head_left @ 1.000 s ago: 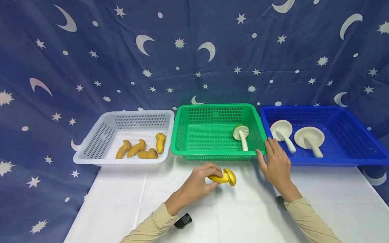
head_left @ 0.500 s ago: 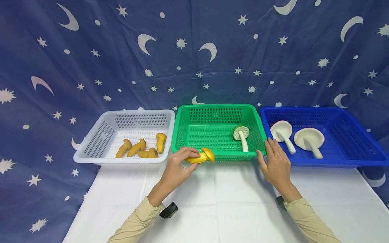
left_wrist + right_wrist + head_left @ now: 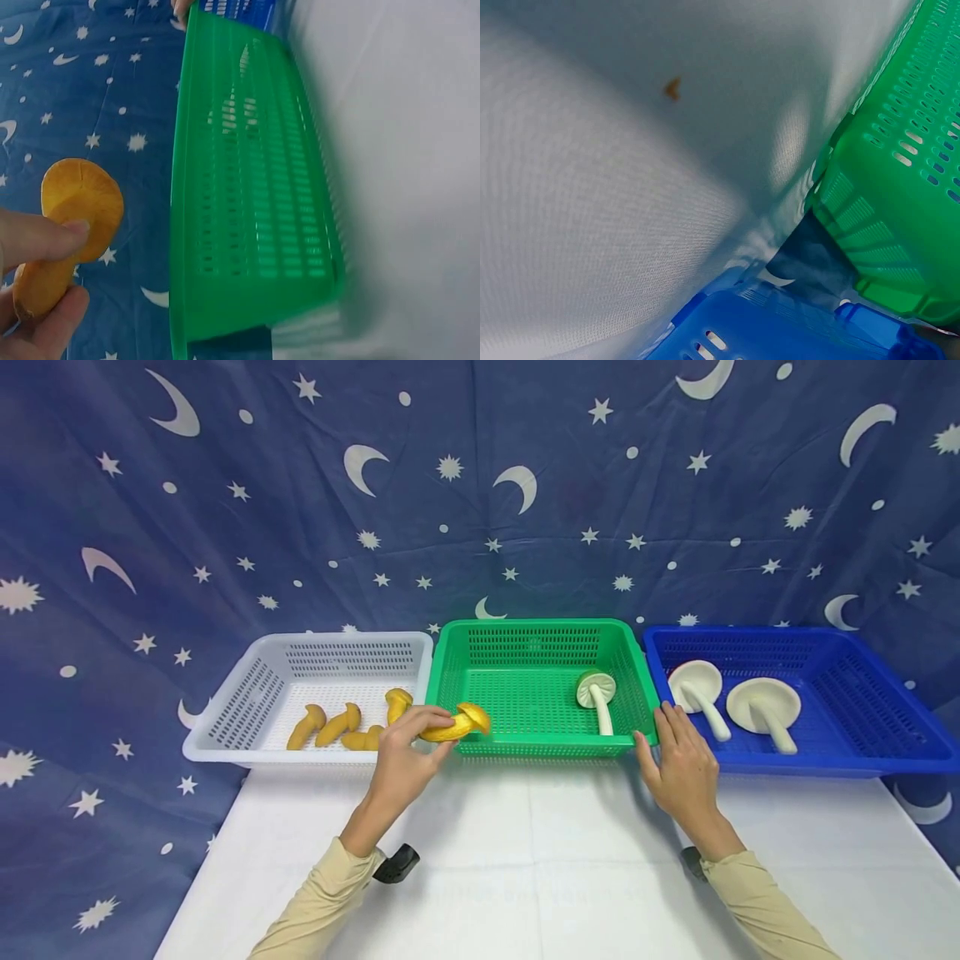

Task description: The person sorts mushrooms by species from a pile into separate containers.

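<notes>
My left hand (image 3: pixel 405 760) pinches a yellow toy mushroom (image 3: pixel 471 718) by its stem, cap pointing right, over where the white basket (image 3: pixel 277 757) and green basket (image 3: pixel 540 740) meet. In the left wrist view, thumb and fingers lie on either side of the mushroom (image 3: pixel 84 196), beside the green basket's wall (image 3: pixel 255 225). Several brownish-yellow mushrooms (image 3: pixel 339 725) lie in the white basket, partly covered by my hand. My right hand (image 3: pixel 682 764) rests with fingers extended at the adjoining front corners of the green and blue baskets.
A green-capped mushroom with a white stem (image 3: pixel 602 706) lies in the green basket. The blue basket (image 3: pixel 892 718) holds two white-stemmed mushrooms (image 3: pixel 763 703). A white cloth (image 3: pixel 540 877) covers the table, and a starry blue curtain (image 3: pixel 480 485) hangs behind.
My left hand has carried the yellow mushroom left and away from me, from over the front of the table up to the baskets. The right hand has stayed in place.
</notes>
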The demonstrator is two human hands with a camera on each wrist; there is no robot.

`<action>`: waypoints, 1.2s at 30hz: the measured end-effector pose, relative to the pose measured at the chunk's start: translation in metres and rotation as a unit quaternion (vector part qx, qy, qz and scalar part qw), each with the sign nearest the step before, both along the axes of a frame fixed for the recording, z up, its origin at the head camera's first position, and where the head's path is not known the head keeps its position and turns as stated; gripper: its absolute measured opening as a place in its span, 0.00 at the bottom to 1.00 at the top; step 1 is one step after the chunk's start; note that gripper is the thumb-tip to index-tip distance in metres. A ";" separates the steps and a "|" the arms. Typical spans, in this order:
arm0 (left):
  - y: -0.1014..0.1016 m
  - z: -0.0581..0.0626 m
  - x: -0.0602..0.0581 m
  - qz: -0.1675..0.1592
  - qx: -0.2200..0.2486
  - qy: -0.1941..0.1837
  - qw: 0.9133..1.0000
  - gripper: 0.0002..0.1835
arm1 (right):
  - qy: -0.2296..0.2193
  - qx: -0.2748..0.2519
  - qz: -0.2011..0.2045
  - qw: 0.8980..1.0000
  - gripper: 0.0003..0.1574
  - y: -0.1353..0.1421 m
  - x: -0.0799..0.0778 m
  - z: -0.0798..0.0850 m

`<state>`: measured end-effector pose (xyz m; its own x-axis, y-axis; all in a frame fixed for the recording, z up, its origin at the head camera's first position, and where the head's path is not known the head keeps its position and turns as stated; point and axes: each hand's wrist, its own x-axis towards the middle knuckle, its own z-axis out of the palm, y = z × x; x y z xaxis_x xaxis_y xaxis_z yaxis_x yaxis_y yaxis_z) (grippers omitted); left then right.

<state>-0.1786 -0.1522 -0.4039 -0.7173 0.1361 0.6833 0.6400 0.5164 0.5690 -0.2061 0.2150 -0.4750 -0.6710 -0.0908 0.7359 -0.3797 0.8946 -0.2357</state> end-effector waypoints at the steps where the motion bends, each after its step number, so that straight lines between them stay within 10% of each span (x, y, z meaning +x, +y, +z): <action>1: -0.002 0.001 -0.001 0.007 0.001 0.001 1.000 0.14 | 0.000 0.001 0.000 1.000 0.34 0.000 0.000 0.000; 25: -0.070 0.011 -0.038 0.171 0.035 0.020 0.984 0.13 | -0.006 0.004 -0.001 1.000 0.34 0.000 0.001 0.000; 36: -0.088 0.006 -0.056 0.231 0.037 -0.026 0.972 0.13 | -0.005 0.006 -0.003 1.000 0.34 0.000 0.001 0.000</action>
<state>-0.2349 -0.2406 -0.3982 -0.7245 -0.2572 0.6395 0.3184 0.6979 0.6415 -0.2052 0.2150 -0.4749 -0.6783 -0.0957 0.7285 -0.3725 0.8995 -0.2286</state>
